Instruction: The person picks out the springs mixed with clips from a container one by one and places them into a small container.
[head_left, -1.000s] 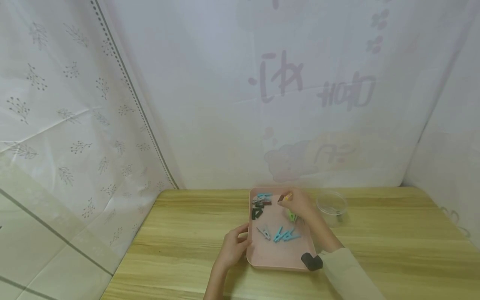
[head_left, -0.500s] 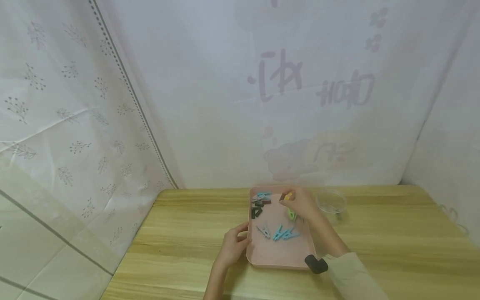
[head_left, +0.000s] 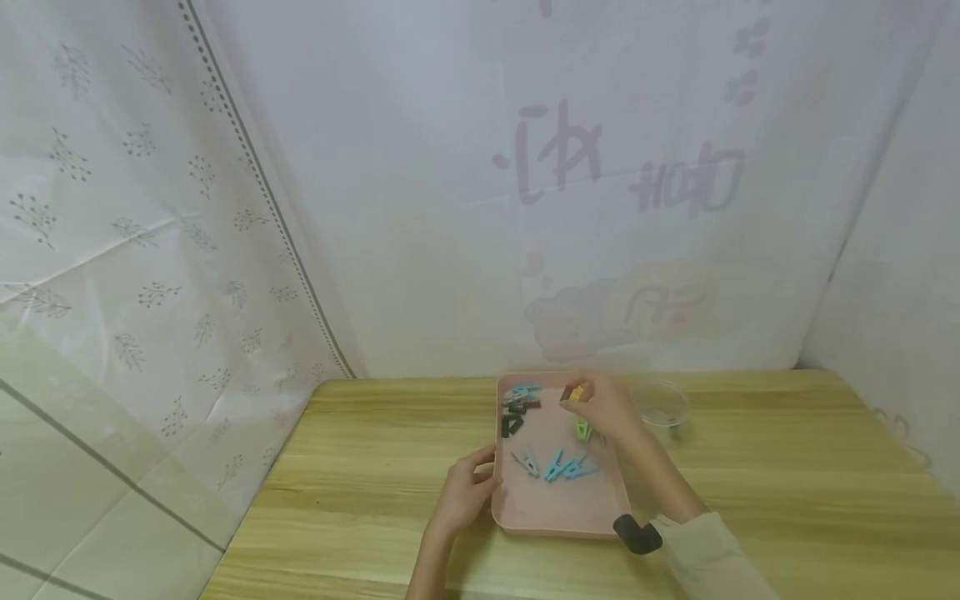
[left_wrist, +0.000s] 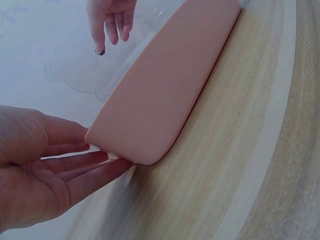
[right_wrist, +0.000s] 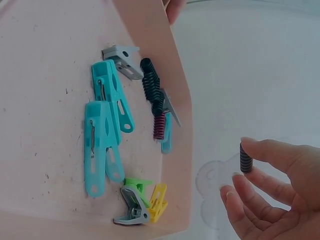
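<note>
My left hand (head_left: 467, 497) holds the left wall of a pink tray (head_left: 558, 521); in the left wrist view its fingertips sit right at the tray's edge. Above the tray's far right part, my right hand (head_left: 602, 406) pinches a dark coil spring (right_wrist: 246, 159) between thumb and finger. Lying in the tray are turquoise clothespins (right_wrist: 95, 150), a grey clothespin (right_wrist: 122, 61), and black springs (right_wrist: 152, 87) with a red spring (right_wrist: 159, 126) along the wall. A green clothespin (right_wrist: 137, 186), a yellow one (right_wrist: 158, 202) and another grey one (right_wrist: 131, 210) lie close together.
A clear round container (head_left: 662, 404) stands right of the tray on the wooden table (head_left: 360, 467). A black wrist camera (head_left: 637, 533) overlaps the tray's near right corner. Patterned white curtain (head_left: 187, 208) hangs behind and on the left.
My right forearm has shifted slightly right and toward the near side, while the right hand keeps its pinch above the tray. The left hand stays at the tray's wall.
</note>
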